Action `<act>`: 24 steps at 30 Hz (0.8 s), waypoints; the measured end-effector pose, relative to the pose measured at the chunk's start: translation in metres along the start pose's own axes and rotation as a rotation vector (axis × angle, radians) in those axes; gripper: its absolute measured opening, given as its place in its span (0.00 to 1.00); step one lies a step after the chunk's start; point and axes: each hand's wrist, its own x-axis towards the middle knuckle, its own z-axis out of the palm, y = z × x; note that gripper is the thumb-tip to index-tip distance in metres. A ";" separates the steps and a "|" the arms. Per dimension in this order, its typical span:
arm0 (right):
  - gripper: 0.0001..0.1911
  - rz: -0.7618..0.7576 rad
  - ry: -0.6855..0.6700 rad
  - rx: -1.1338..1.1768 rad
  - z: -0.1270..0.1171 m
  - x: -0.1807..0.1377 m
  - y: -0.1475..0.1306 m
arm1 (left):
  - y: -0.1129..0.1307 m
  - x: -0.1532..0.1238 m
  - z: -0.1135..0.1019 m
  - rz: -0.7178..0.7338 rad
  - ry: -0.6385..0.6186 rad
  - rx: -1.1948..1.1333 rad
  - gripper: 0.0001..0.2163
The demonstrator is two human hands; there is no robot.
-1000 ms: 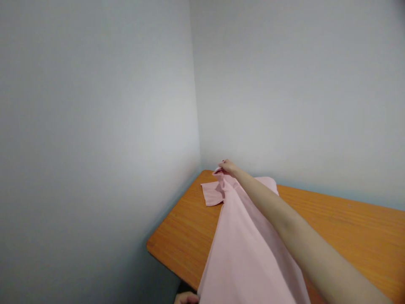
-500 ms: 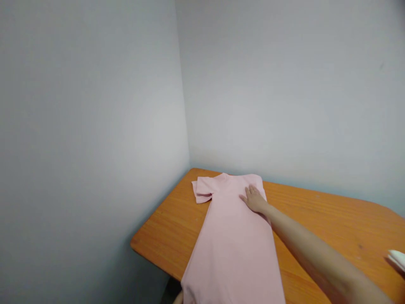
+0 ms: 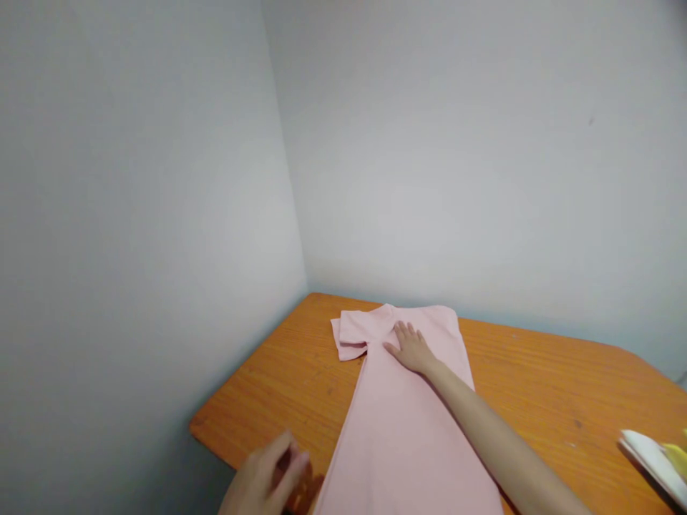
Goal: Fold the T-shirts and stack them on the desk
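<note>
A pink short-sleeved shirt (image 3: pixel 408 429) lies lengthwise on the wooden table (image 3: pixel 268 400), folded so that its sleeves stack on the left side. My right hand (image 3: pixel 412 349) rests flat on the upper part of the shirt, fingers stretched out. Off the shirt's left edge, near the table's front, my left hand (image 3: pixel 265 476) is lifted, a little blurred. Its fingers are curled with a gap between thumb and forefinger, and nothing shows in them. The bottom of the shirt runs out of view.
Pale walls (image 3: pixel 429 179) meet in a corner behind the table and along its left side. A white folded cloth-like item (image 3: pixel 655 458) with a yellow thing (image 3: pixel 676 454) beside it lies at the right edge.
My left hand has let go of the shirt's lower left edge and come up to its left. My right hand has slid leftwards across the shirt. The view has turned slightly right.
</note>
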 end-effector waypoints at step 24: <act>0.50 -0.055 0.028 0.099 -0.001 -0.008 -0.023 | 0.010 0.296 0.034 0.124 0.072 0.723 0.13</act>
